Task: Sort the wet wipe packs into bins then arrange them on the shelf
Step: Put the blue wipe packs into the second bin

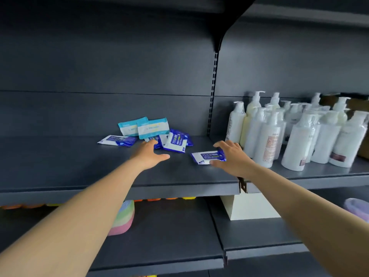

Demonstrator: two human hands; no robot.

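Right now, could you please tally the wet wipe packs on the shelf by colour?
Teal-and-white packs: 2, leaning against the back panel.
Blue-and-white packs: at least 4 can be told apart; they overlap in the pile, so more may be hidden. One lies apart, pinched by the right hand.
Total: at least 6.

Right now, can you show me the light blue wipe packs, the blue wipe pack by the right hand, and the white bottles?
light blue wipe packs (pixel 153 127): head view, front face.
blue wipe pack (pixel 207 156): head view, label.
white bottles (pixel 299 140): head view, a front bottle's body.
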